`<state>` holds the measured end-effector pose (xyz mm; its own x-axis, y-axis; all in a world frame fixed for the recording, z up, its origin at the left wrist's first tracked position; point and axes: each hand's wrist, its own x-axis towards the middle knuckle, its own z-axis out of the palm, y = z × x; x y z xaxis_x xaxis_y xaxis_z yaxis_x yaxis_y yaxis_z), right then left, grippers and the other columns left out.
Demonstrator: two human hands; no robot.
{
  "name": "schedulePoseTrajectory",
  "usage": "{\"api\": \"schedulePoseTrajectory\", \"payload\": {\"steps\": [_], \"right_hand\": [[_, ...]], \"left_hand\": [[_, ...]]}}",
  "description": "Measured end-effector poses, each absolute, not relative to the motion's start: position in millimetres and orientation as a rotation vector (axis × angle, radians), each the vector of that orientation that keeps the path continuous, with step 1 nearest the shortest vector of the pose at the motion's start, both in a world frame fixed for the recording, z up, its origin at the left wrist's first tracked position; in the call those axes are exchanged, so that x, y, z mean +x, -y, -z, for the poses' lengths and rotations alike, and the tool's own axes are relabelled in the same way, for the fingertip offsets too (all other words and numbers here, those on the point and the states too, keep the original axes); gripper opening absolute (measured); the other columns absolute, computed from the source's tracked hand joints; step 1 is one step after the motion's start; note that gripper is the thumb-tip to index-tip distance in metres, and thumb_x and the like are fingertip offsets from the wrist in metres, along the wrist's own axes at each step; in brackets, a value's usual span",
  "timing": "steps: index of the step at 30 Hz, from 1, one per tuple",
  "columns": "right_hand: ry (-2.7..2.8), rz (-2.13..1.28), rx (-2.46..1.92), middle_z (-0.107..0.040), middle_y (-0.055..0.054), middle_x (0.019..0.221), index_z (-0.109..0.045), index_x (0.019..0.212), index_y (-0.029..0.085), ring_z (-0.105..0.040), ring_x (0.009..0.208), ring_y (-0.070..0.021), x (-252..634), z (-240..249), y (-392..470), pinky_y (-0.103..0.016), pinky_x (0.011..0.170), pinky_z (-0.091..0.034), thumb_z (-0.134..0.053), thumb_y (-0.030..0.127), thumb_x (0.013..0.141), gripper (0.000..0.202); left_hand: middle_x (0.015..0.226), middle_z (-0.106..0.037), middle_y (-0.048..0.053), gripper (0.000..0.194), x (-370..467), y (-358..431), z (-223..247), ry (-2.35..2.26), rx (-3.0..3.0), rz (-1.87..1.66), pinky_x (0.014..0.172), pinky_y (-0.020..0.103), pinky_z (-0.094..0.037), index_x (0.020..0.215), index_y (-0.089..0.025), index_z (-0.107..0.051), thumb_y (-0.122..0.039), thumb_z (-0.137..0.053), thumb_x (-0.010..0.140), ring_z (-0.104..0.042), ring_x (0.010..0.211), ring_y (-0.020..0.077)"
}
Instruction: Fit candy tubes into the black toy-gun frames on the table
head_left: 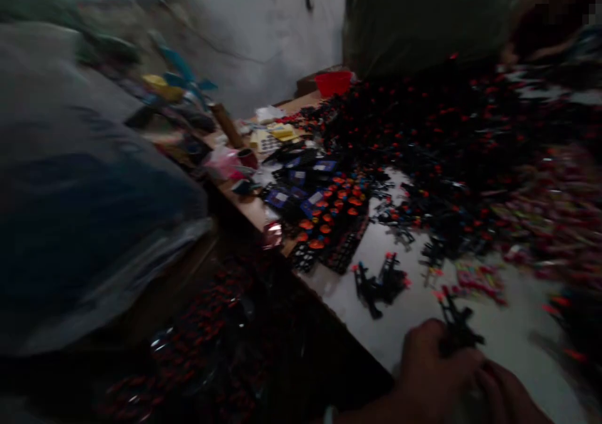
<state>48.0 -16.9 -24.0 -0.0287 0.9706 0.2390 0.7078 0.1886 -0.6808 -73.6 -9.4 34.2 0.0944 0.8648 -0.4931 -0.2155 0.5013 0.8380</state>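
Note:
My left hand (427,364) is closed around a small black toy gun (458,323) with an orange tip, held over the white tabletop (376,336). Beside it, at the bottom edge, my right hand (510,396) shows in part, dim and blurred. Its fingers look curled, and what they hold is hidden. A pale, see-through patch lies between the hands, too blurred to name. Just beyond my left hand lie two or so more black toy guns (380,283) with orange-red tips. A small cluster of colourful wrapped pieces (480,280) is further right.
A large heap of black toy parts (423,129) with orange tips covers the back. Pink-red wrapped pieces (555,211) pile at the right. Blue-labelled black packs (296,192) and a red container (333,83) stand further off. A big sack (94,192) fills the left; another person sits back right.

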Motion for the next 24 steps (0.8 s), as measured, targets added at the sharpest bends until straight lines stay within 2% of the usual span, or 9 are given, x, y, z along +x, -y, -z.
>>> {"api": "schedulePoseTrajectory", "payload": {"steps": [3,7,11,13,15,17,18,21,24], "right_hand": [[1.865,-0.346,-1.639,-0.072,-0.006,0.081,-0.062,0.093,0.023,-0.068,0.064,-0.0201,61,4,33,-0.029,0.055,-0.054,-0.04,0.044,0.091,0.031],[2.068,-0.254,-1.569,-0.07,-0.006,0.074,-0.06,0.085,0.02,-0.066,0.061,-0.0158,51,-7,31,-0.024,0.056,-0.049,-0.032,0.034,0.098,0.033],[2.039,-0.129,-1.62,-0.068,-0.007,0.072,-0.06,0.092,0.017,-0.064,0.058,-0.0161,61,-6,30,-0.025,0.056,-0.047,-0.031,0.034,0.098,0.035],[1.931,0.012,-1.753,-0.068,-0.011,0.078,-0.06,0.099,0.014,-0.065,0.066,-0.0202,85,-12,27,-0.029,0.061,-0.049,-0.031,0.038,0.098,0.038],[1.732,0.23,-1.934,-0.065,-0.02,0.095,-0.058,0.11,0.009,-0.063,0.087,-0.0287,115,-22,18,-0.039,0.074,-0.048,-0.03,0.042,0.096,0.046],[1.568,0.454,-2.056,-0.057,-0.026,0.112,-0.051,0.124,0.004,-0.051,0.108,-0.0383,135,-32,4,-0.052,0.086,-0.041,-0.04,0.05,0.091,0.057],[1.544,0.508,-2.071,-0.054,-0.026,0.117,-0.049,0.127,0.005,-0.046,0.113,-0.0399,138,-34,-4,-0.055,0.09,-0.037,-0.044,0.048,0.09,0.057],[1.791,0.378,-1.945,-0.053,-0.018,0.119,-0.052,0.126,0.014,-0.045,0.113,-0.0331,114,-31,-29,-0.051,0.094,-0.036,-0.045,0.027,0.091,0.038],[2.081,0.114,-1.778,-0.056,-0.013,0.113,-0.058,0.118,0.018,-0.047,0.105,-0.0259,74,-16,-56,-0.04,0.089,-0.04,-0.043,0.013,0.089,0.033]], "left_hand": [[0.08,-0.065,0.003,0.026,-81,-5,-45,-1.105,0.737,-0.966,0.062,0.023,-0.044,0.088,-0.014,-0.065,-0.033,-0.066,0.071,-0.056,0.07,0.0141],[0.061,-0.059,-0.002,0.026,-82,-11,-42,-1.088,0.801,-0.897,0.054,0.022,-0.04,0.079,-0.013,-0.064,-0.038,-0.066,0.073,-0.049,0.055,0.0106],[0.069,-0.063,0.0,0.026,-79,-6,-40,-1.085,0.927,-0.874,0.059,0.023,-0.044,0.083,-0.014,-0.066,-0.039,-0.061,0.079,-0.054,0.059,0.0122],[0.079,-0.064,0.003,0.026,-88,-10,-40,-1.166,1.151,-0.883,0.063,0.026,-0.046,0.085,-0.016,-0.067,-0.04,-0.059,0.081,-0.057,0.065,0.0143],[0.09,-0.063,0.006,0.025,-106,-20,-40,-1.377,1.447,-0.975,0.07,0.03,-0.048,0.091,-0.017,-0.067,-0.038,-0.058,0.082,-0.059,0.076,0.0178],[0.101,-0.06,0.01,0.026,-127,-32,-39,-1.685,1.725,-1.049,0.084,0.037,-0.047,0.101,-0.016,-0.064,-0.033,-0.059,0.083,-0.056,0.092,0.0233],[0.105,-0.058,0.013,0.027,-137,-38,-38,-1.829,1.836,-1.02,0.09,0.042,-0.044,0.103,-0.014,-0.063,-0.03,-0.06,0.082,-0.053,0.099,0.0265],[0.104,-0.057,0.015,0.029,-151,-49,-34,-2.033,2.053,-0.785,0.094,0.048,-0.041,0.102,-0.01,-0.06,-0.021,-0.066,0.076,-0.049,0.103,0.0312],[0.1,-0.059,0.013,0.03,-149,-51,-32,-2.045,2.138,-0.685,0.091,0.046,-0.043,0.101,-0.011,-0.057,-0.016,-0.067,0.074,-0.051,0.1,0.0303]]}}
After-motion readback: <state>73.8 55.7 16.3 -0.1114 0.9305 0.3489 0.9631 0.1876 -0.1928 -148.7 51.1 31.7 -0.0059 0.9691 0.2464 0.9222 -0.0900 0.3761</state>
